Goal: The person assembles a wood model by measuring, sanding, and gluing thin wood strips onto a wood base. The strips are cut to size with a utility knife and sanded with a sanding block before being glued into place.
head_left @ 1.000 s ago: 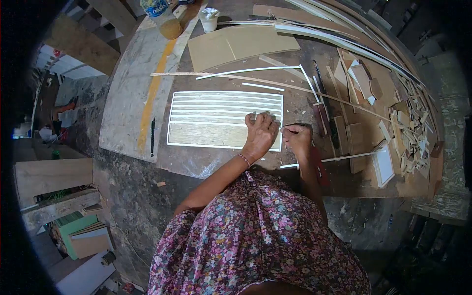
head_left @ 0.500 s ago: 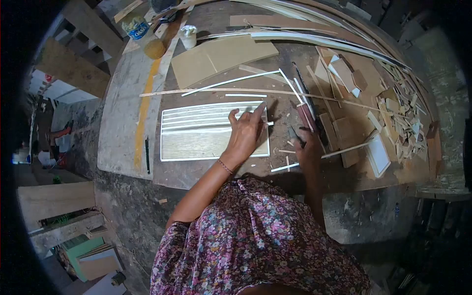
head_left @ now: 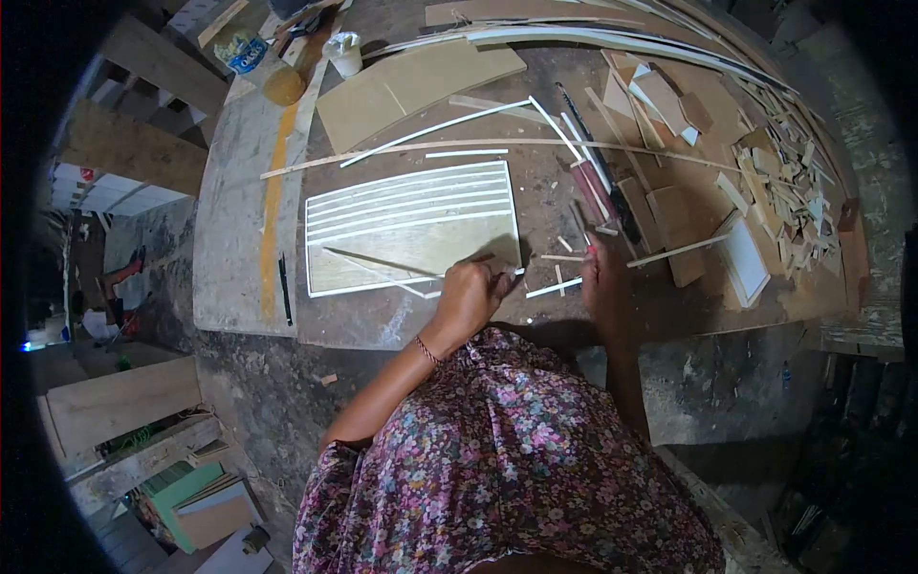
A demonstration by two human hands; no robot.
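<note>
A pale wooden panel [head_left: 382, 260] edged in white lies on the table, with several white strips [head_left: 411, 203] running lengthwise across its upper half. My left hand [head_left: 470, 293] is closed at the panel's lower right corner, pinching a thin white strip [head_left: 435, 294] that shows on both sides of the fingers. Another thin length [head_left: 373, 269] slants over the bare wood and meets it. To the right, my right hand [head_left: 604, 277] is closed around a slim tool with a grey blade [head_left: 579, 222], pointing away from me. Its handle is mostly hidden in the hand.
Past the panel lie a long thin wooden strip [head_left: 459, 145] and a tan board [head_left: 411, 94]. A dark saw-like tool [head_left: 602, 158] lies right of the panel. Offcuts [head_left: 789, 182] heap at far right. A white cup [head_left: 343, 55] and a plastic jar [head_left: 282, 84] stand back left.
My left hand has come down from the panel's upper right to its lower right corner, now with a thin strip. My right hand's tool points farther forward. The view has shifted slightly.
</note>
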